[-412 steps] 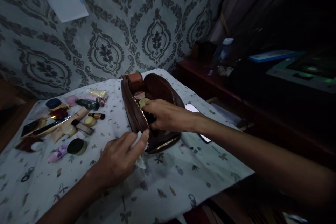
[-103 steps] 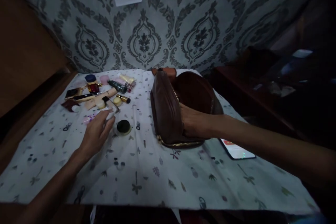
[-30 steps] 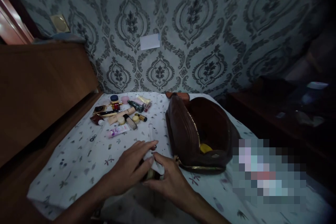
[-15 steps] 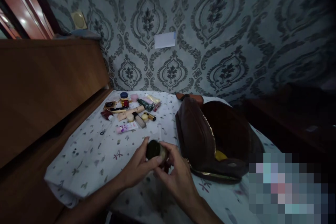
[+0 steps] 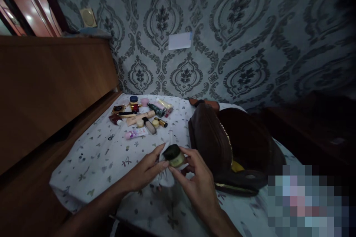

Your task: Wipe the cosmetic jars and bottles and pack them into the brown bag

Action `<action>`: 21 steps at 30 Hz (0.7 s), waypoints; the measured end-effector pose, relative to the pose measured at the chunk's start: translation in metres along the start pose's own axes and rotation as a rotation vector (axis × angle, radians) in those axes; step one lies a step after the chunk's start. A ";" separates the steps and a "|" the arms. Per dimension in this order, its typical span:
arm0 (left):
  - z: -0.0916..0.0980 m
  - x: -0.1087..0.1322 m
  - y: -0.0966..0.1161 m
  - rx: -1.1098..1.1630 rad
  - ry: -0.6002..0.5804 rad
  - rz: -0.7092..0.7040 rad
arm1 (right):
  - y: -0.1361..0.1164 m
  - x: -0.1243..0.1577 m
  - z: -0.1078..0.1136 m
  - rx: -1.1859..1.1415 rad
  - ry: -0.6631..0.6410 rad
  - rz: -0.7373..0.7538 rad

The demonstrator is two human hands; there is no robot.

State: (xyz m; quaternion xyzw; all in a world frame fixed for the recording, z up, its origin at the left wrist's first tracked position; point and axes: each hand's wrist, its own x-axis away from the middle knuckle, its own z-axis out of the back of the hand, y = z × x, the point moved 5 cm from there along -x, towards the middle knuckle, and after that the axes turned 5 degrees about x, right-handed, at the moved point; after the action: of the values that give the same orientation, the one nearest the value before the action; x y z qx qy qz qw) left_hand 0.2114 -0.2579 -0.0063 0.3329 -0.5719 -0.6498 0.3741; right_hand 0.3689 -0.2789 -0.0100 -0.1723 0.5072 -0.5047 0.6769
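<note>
Both hands (image 5: 147,172) (image 5: 199,181) hold a jar (image 5: 175,156), any lettering too blurred to read.

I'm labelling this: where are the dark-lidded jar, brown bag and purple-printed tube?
Dark-lidded jar (image 5: 177,160), head view: its side, just below the lid.
Brown bag (image 5: 205,135), head view: its outer left wall.
Purple-printed tube (image 5: 137,133), head view: mid-body.

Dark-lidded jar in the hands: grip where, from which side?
The jar is likely best pinched around its pale body, from the right: it tilts with its dark lid toward the left hand and white cloth, leaving the body nearer the right hand.
</note>
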 end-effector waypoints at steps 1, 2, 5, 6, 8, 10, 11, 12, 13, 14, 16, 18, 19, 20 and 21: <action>-0.003 0.000 0.001 -0.005 0.007 -0.016 | -0.002 0.000 0.000 0.054 0.011 0.012; -0.006 0.000 0.002 -0.006 0.007 -0.027 | -0.003 0.001 -0.001 0.109 0.011 0.025; -0.013 -0.002 0.003 -0.033 0.009 -0.018 | -0.009 0.005 -0.005 0.249 -0.012 0.074; -0.014 -0.003 0.002 -0.051 0.021 -0.007 | -0.010 0.007 -0.007 0.274 -0.026 0.085; -0.014 -0.005 0.002 -0.080 0.034 0.011 | -0.011 0.008 -0.008 0.267 -0.070 0.092; -0.014 -0.006 0.004 -0.123 -0.002 0.005 | -0.010 0.008 -0.007 0.202 -0.145 0.073; -0.013 -0.006 0.006 -0.161 -0.037 -0.002 | -0.009 0.007 -0.005 0.166 -0.187 0.053; -0.013 -0.006 0.008 -0.215 -0.076 -0.005 | -0.007 0.005 -0.003 0.138 -0.223 0.031; -0.013 -0.005 0.010 -0.277 -0.109 -0.005 | -0.005 0.004 0.000 0.119 -0.255 0.006; -0.013 -0.004 0.012 -0.339 -0.132 -0.002 | -0.004 0.002 0.003 0.108 -0.280 -0.020; -0.014 -0.002 0.016 -0.425 -0.155 0.024 | -0.002 0.000 0.011 0.091 -0.310 -0.075; -0.018 -0.001 0.020 -0.449 -0.156 0.060 | -0.001 -0.001 0.018 0.060 -0.325 -0.135; -0.021 -0.001 0.023 -0.448 -0.150 0.072 | -0.002 0.000 0.022 0.036 -0.320 -0.165; -0.024 -0.001 0.025 -0.448 -0.140 0.074 | -0.003 0.001 0.027 0.006 -0.307 -0.192; -0.027 -0.002 0.027 -0.451 -0.129 0.069 | -0.004 0.003 0.031 -0.029 -0.293 -0.218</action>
State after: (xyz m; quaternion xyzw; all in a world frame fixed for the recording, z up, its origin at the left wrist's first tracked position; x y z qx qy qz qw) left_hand 0.2390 -0.2713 0.0172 0.1788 -0.4463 -0.7677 0.4237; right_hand 0.3937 -0.2915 0.0043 -0.3077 0.3888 -0.5371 0.6824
